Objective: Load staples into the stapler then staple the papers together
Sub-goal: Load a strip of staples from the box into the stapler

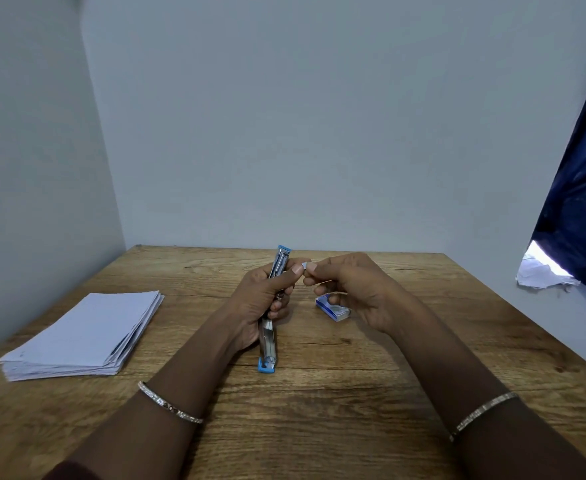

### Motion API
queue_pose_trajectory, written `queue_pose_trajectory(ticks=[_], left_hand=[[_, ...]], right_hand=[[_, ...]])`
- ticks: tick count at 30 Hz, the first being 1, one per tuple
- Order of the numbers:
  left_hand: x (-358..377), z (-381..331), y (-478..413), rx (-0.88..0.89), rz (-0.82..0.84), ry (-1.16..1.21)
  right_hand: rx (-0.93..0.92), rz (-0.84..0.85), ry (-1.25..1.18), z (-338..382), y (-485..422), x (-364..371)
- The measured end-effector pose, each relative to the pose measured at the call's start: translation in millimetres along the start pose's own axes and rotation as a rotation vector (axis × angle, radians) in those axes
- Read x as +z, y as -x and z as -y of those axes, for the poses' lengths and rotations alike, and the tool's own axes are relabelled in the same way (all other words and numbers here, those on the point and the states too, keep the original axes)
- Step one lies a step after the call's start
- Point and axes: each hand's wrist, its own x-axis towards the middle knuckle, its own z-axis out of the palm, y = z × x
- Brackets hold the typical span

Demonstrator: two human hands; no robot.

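Staples go toward an opened stapler at a wooden desk.

The left hand (262, 299) is wrapped around the stapler (273, 306), swung open with its blue ends at 12 and 6 o'clock. The right hand (350, 289) pinches a small pale piece, seemingly a strip of staples (305, 265), just beside the magazine. The staple box (333, 308) lies below that hand. Loading looks unfinished; the stack of papers (80, 337), at 9 o'clock on the table (354, 393), awaits stapling.
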Motion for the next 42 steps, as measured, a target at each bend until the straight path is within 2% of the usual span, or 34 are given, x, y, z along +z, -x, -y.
queue_pose_trajectory(ticks=[4,7,9,13,17,21,30,42], left_hand=[[0,-1,0,-0.025,-0.025,0.044],[-1,-1,0,-0.042,-0.040,0.052],[-1,0,0,-0.056,-0.047,0.054],[-1,-2,1,-0.080,-0.046,0.063],[0,-3,1,-0.102,-0.020,0.063],[1,-6,1,-0.184,0.017,0.211],[13,-2,4,-0.240,-0.034,0.159],[24,-2,9,-0.298,-0.089,0.203]], right_hand=[[-0.102,-0.053,0.096,-3,1,0],[-0.336,-0.182,0.305,-2,0,-1],[-0.507,-0.170,0.482,0,0,-1],[-0.649,-0.177,0.717,0,0,3],[-0.645,-0.196,0.711,-2,-1,2],[-0.621,-0.234,0.610,-1,-2,2],[-0.476,-0.066,0.440,-5,1,11],[-0.386,-0.079,0.372,-7,1,13]])
